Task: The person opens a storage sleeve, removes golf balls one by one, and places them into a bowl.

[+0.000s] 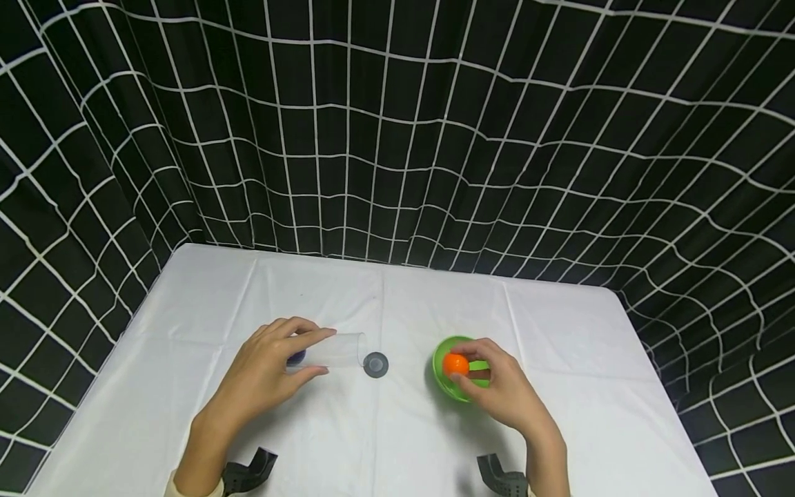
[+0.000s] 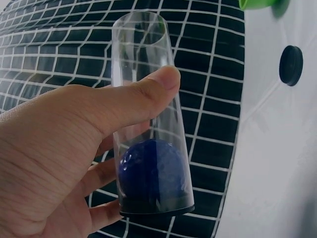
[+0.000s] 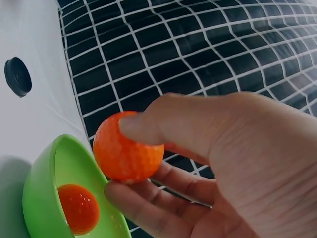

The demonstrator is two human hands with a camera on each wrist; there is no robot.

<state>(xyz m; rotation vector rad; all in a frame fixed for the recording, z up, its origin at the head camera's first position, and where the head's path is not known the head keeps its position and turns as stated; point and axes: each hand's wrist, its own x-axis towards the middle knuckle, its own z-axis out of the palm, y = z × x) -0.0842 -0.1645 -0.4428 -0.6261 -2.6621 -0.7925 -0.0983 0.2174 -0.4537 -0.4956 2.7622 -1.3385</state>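
My left hand [image 1: 263,369] grips a clear plastic tube [image 2: 143,54] round its side. Inside the tube, at its dark-capped end, sits a dark blue ball [image 2: 153,168]; the other end has no lid on it. My right hand [image 1: 499,386] pinches an orange dimpled golf ball [image 3: 128,148] between thumb and fingers, over a green bowl [image 3: 42,183]. A second orange ball [image 3: 79,209] lies in the bowl, hidden from the head view by the held ball and hand.
A round dark cap [image 1: 375,364] lies on the white cloth of the table [image 1: 397,442] between the hands, near the tube's uncapped end. Black curtain with white netting [image 1: 397,138] rises behind the table and on both sides.
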